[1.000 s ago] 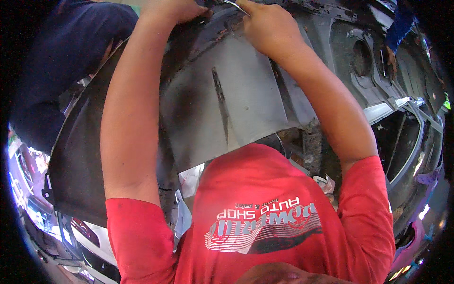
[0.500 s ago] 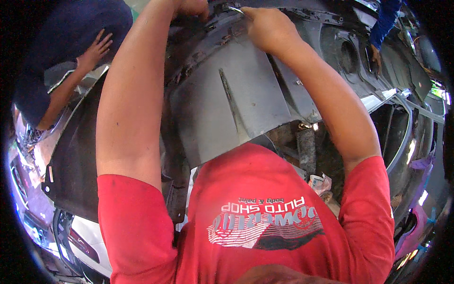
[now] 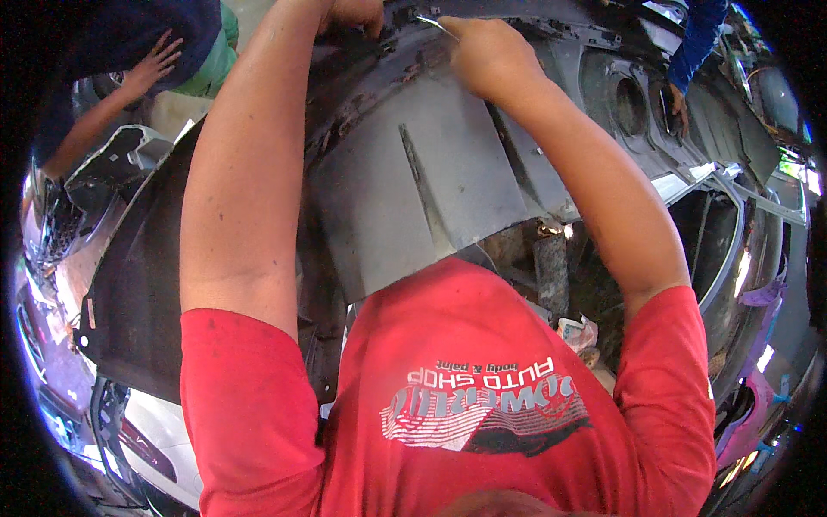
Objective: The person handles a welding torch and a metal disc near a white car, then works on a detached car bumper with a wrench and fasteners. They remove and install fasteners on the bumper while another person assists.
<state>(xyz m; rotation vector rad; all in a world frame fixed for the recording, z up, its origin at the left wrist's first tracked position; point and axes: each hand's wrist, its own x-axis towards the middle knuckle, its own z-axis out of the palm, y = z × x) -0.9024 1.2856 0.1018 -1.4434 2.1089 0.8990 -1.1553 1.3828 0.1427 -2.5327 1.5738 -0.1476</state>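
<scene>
A large dark-grey moulded plastic car panel, apparently a bumper cover with its inner side up, stretches before me. At its far edge my right hand is closed around a thin silver metal tool, whose tip points left onto the black, dirty rim strip. The tool's exact kind is hidden by my fingers. My left hand is at the same rim, to the left of the tool, and is partly cut off by the upper edge. Its fingers curl down toward the rim; what they grip does not show.
A co-worker's hand in a blue sleeve touches the panel's right part. Another person in dark clothing stands at far left, one hand spread. Broken car parts lie below that person. A metal frame is at right.
The person at far left has shifted up and left, uncovering green cloth and more car parts. My hands and the tool have barely moved.
</scene>
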